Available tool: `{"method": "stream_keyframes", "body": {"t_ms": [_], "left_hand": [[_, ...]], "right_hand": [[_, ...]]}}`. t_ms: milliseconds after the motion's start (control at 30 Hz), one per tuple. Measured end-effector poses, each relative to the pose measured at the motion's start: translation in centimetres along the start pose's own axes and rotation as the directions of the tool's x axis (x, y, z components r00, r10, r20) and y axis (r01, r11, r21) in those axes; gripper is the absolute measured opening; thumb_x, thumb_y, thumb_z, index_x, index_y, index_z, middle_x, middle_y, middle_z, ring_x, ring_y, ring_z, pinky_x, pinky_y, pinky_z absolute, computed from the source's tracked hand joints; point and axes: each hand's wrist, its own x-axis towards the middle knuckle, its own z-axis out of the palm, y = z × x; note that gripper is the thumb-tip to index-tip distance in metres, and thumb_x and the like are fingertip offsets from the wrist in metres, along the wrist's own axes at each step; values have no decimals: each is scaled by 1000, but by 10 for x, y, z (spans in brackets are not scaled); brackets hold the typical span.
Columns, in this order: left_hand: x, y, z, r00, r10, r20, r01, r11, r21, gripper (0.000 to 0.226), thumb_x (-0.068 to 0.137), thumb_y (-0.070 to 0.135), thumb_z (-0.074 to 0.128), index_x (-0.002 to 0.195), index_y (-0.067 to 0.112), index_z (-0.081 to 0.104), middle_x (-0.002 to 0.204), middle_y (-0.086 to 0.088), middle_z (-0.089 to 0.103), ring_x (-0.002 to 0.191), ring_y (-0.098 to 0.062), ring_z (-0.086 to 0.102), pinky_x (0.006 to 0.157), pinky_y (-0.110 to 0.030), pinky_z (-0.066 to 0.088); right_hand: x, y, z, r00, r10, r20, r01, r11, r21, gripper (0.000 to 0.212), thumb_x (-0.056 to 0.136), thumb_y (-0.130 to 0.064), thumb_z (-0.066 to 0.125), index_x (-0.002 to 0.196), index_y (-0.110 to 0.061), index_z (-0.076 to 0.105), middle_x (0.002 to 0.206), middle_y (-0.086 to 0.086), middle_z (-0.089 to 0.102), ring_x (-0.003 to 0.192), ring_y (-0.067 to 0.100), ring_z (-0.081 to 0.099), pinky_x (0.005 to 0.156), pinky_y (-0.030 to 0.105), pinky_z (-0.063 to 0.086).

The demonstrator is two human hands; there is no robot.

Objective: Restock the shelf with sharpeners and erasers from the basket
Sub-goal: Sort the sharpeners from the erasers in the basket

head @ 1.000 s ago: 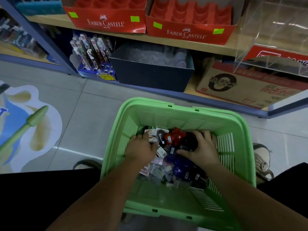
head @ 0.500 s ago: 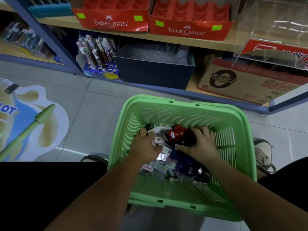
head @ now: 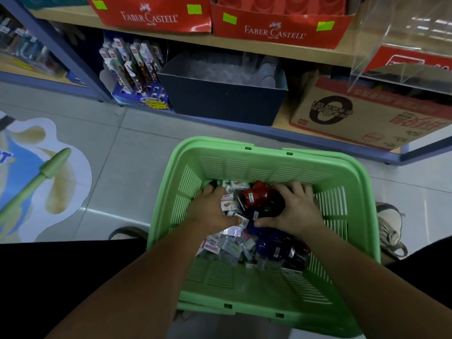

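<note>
- The shelf [head: 244,48] runs across the top of the view, beyond the basket's far edge. On its upper board stand two red display trays [head: 276,33], whose moulded pockets look bare as far as they show. At the right is a clear case [head: 403,45] with nothing visible inside. I judge that restocking has barely begun, since nothing from the basket can be seen on the shelf.
- The green basket [head: 220,144] sits on the tiled floor [head: 117,155], just in front of the shelf's bottom board. Its stock is heaped from the middle toward the far wall, and the near strip of its bottom lies bare. Lifting, carrying and placing all seem to lie ahead.
- The right hand [head: 298,211] is down in the heap toward the basket's far right corner. Its fingers curl over a dark sharpener and a red one, with the thumb tucked beneath. It is a closed grasp, and the load is not yet raised clear of the pile.
- The left hand [head: 212,211] lies toward the far left corner. Its fingers bend down into the erasers and its thumb presses against one small pack. The palm hides how many it has gathered.
- The sharpeners [head: 256,195] are the bulky red, black and blue pieces filling the right half of the heap.
- The erasers [head: 230,248] are the small wrapped packs on the left half and in the centre.
</note>
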Motion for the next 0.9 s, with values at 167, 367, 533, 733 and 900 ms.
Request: {"method": "stream_keyframes", "body": {"t_ms": [167,367,533,733,900], "left_hand": [[1,9,6,996,82,-40,-80,996,44,97,74,67,76,154,26,37,156,0,33,140,-28,35,108,-43,45],[-28,19,17,976,155,-153,-111,959,263,76,92,60,47,156,21,38,146,-3,53,126,-27,52,97,-37,51],[-16,12,6,941,-57,-333,19,993,-116,33,107,31,42,112,10,67,87,-13,71,77,-33,67,67,-37,56],[10,6,18,995,-52,-87,43,994,-103,43,99,35,57,136,14,55,153,-15,38,146,-36,27,118,-46,32],[10,11,21,994,-59,-87,61,998,14,48,101,41,43,143,18,47,152,-13,43,140,-35,33,117,-46,29]], "right_hand": [[-8,5,5,997,44,63,-34,988,-149,136,53,-83,82,162,-28,23,157,2,25,151,38,9,124,52,22],[-2,2,-3,996,49,75,-34,980,-198,128,57,-86,78,161,-33,27,147,0,38,143,41,20,118,52,33],[-3,9,5,1000,6,26,-2,989,-150,111,66,-83,75,158,-36,36,155,-5,44,147,41,20,123,47,24],[-1,8,-3,999,-33,32,37,991,-127,110,67,-77,79,159,-33,37,149,-5,49,141,35,25,114,43,36],[-2,9,-4,997,-59,52,66,988,-139,103,73,-76,76,159,-35,38,149,-7,47,139,36,33,113,43,37]]}}
